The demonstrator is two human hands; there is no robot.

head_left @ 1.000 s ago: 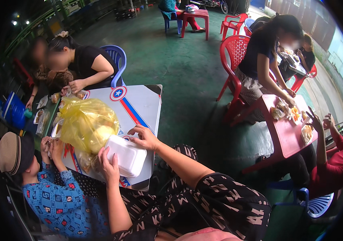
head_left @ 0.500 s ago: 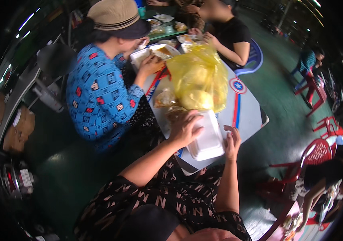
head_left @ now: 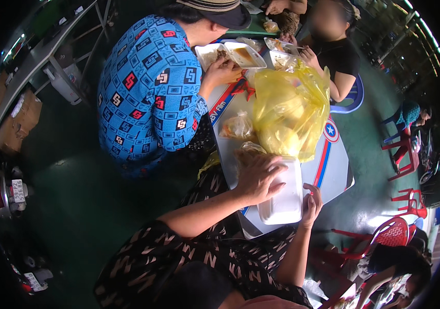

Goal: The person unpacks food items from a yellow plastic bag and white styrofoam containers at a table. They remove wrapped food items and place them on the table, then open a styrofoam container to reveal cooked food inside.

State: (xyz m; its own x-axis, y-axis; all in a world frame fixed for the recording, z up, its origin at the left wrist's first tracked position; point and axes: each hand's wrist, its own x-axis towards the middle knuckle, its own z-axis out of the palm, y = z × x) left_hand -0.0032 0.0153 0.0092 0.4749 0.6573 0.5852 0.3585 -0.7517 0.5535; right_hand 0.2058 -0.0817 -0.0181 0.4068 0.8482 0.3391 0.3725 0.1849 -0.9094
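A closed white foam takeaway box [head_left: 286, 201] lies on the near end of the grey table. My left hand [head_left: 260, 180] rests over its far left edge, with the fingers stretched out and slightly apart. Along the box's right side is my right hand [head_left: 311, 206], its fingers loosely bent and apart, beside or just touching the edge. Just beyond the box stands a big yellow plastic bag [head_left: 292, 113] with pale rounded things inside. Small clear bags of food [head_left: 238, 126] lie left of it, one partly behind my left hand.
A person in a blue patterned shirt [head_left: 148, 98] sits at the left, a hand at an open foam box [head_left: 245, 55] with brown sauce. Across the table, a person in black [head_left: 333, 56] holds a utensil over food. Red chairs [head_left: 392, 232] stand at the right, cardboard boxes [head_left: 19, 121] at far left.
The view has shifted, so the table sits lower and further right. My right hand has come closer to the box's side; my left hand stays on its far left edge.
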